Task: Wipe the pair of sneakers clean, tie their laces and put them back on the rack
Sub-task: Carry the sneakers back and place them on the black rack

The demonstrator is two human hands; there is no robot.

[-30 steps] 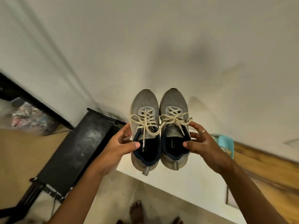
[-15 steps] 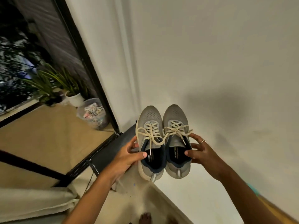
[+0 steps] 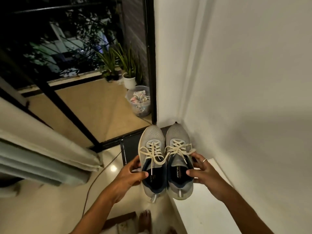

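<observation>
Two grey mesh sneakers with navy lining and cream laces are held side by side in the air, toes pointing away. My left hand [image 3: 130, 175] grips the left sneaker [image 3: 152, 144] at its collar, thumb inside the opening. My right hand [image 3: 203, 173], with a ring on one finger, grips the right sneaker [image 3: 179, 142] the same way. The laces of both are tied and cross between the shoes. A black rack [image 3: 130, 147] stands below and behind the shoes, mostly hidden by them.
A white ledge [image 3: 202, 211] runs along the white wall [image 3: 244, 81] at right. A black-framed glass door [image 3: 151, 56] opens onto a balcony with potted plants [image 3: 129, 71] and a clear tub of cloths [image 3: 139, 100]. A cable [image 3: 94, 179] trails over the floor. A bare foot [image 3: 145, 220] shows below.
The view has swung left, away from the bare wall, bringing the balcony door and plants into sight. Both hands still hold the sneakers the same way, now over the black rack.
</observation>
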